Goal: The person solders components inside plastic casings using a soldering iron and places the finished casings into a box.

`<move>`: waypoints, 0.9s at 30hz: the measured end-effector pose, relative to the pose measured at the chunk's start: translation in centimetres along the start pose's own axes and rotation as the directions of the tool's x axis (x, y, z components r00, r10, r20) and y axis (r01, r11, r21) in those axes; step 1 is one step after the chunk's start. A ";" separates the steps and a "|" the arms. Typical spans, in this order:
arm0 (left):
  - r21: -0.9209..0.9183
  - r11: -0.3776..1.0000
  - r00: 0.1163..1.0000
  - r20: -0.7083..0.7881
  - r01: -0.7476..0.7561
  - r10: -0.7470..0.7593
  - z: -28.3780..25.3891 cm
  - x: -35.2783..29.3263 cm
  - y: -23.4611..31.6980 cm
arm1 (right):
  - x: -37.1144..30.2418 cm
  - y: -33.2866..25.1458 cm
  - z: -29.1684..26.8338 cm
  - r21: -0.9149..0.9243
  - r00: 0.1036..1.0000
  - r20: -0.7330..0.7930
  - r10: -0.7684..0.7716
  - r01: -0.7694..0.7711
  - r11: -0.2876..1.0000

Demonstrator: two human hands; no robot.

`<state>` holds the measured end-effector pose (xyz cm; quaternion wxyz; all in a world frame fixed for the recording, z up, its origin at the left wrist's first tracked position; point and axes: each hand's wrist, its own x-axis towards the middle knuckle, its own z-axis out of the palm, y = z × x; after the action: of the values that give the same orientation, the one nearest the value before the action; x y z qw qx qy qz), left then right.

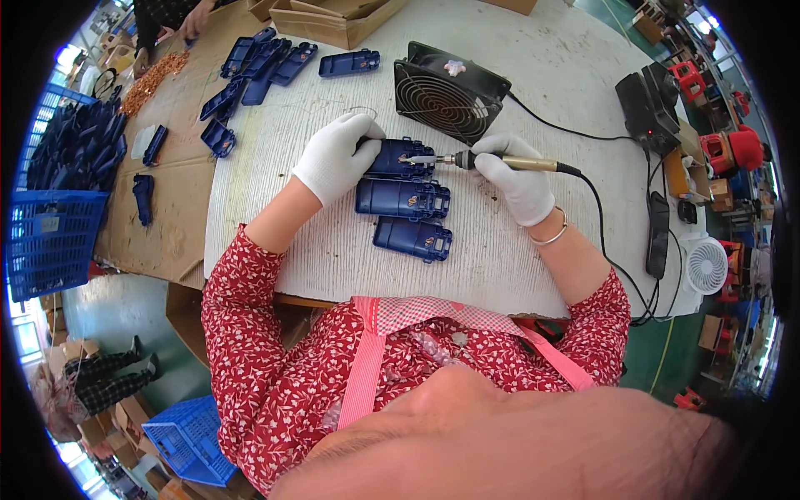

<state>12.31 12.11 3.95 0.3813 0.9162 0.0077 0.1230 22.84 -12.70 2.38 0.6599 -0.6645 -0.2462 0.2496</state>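
My left hand (340, 156), in a white glove, grips the left end of a dark blue plastic housing (390, 157) on the table. In my gloved right hand (518, 179) is a soldering iron (525, 163), held like a pen and pointing left. Its tip reaches the right end of that housing, where small copper-coloured parts sit; whether it touches them I cannot tell. Two more blue housings lie in a column nearer to me, the middle housing (392, 198) and the nearest housing (407, 238), each with copper-coloured bits at its right end.
A black fan (450, 93) stands just beyond my hands. Several blue housings (267, 62) lie at the far left, near a heap of copper-coloured parts (154, 83) and another person's hand (198, 18). A blue crate (54, 237) holds many housings. The iron's cord runs right, near a power strip (657, 236).
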 end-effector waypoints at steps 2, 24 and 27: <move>-0.003 1.000 1.000 -0.001 -0.001 0.001 0.0 0.0 0.0 | 0.0 0.0 0.0 -0.010 1.000 0.009 0.003 -0.003 1.000; 0.457 0.889 0.990 -0.135 0.032 0.034 -4.5 4.0 -6.2 | 0.4 1.0 -0.8 0.292 1.000 -0.021 -0.016 0.021 0.956; 0.659 0.724 0.953 -0.304 0.202 0.010 -8.8 6.9 -10.0 | 0.4 0.8 -0.6 0.325 1.000 -0.008 -0.010 0.012 0.946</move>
<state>17.74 26.06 4.40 0.0182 0.9623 0.1553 0.2225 23.51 -12.90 1.58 0.7626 -0.5459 -0.2036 0.2809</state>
